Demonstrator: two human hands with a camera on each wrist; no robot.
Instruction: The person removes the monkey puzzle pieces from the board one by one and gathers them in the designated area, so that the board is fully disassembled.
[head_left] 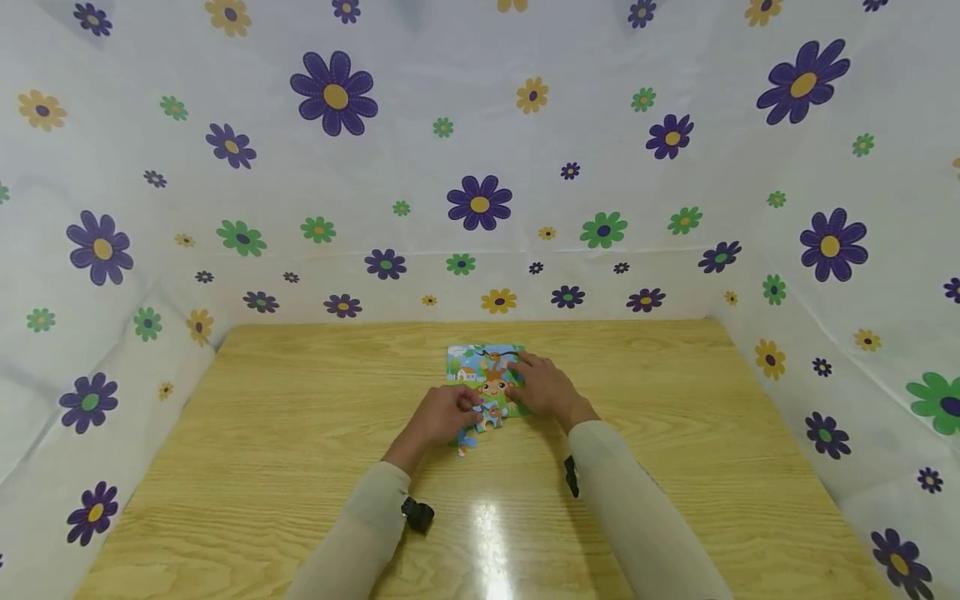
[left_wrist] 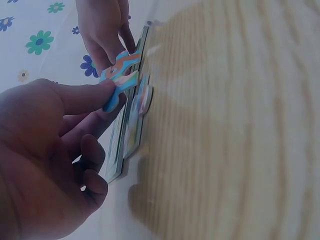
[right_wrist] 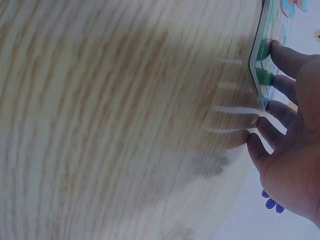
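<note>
A jigsaw puzzle board [head_left: 459, 364] with a cartoon monkey picture lies on the table in the head view. My left hand [head_left: 442, 414] is at its lower left, pinching a blue and orange puzzle piece [left_wrist: 121, 70] between thumb and fingers. That piece is raised over the board's near edge, as the left wrist view shows. Beside it, a loose puzzle piece [head_left: 465, 443] lies on the wood below the board's left part. My right hand [head_left: 551, 387] rests on the board's right side; in the right wrist view its thumb and fingers [right_wrist: 285, 86] are spread along the edge.
The light wooden table [head_left: 300, 500] reaches out on both sides of the puzzle. A white cloth [head_left: 420, 167] with printed flowers stands behind it and along both sides. Dark straps with a small black device [head_left: 417, 516] sit at the sleeves.
</note>
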